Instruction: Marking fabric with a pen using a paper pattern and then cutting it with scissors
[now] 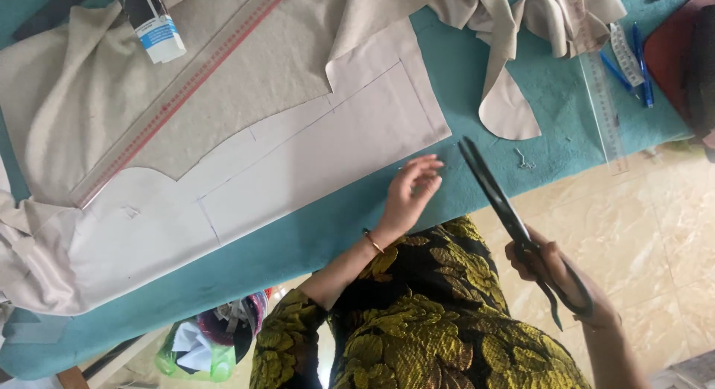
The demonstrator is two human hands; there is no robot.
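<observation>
My right hand is shut on the handles of long black scissors. Their closed blades point up-left toward the edge of the teal table. My left hand, with a thin bracelet at the wrist, hovers over the table edge with fingers loosely spread and holds nothing. It is just right of a pale pink fabric piece marked with drawn lines. Beige cloth lies above that piece, under a long clear ruler with a red edge.
A white bottle with a blue label lies at the top left. A curved beige scrap, a second clear ruler, blue pens and a dark red object sit at the right. A bag of scraps hangs below the table.
</observation>
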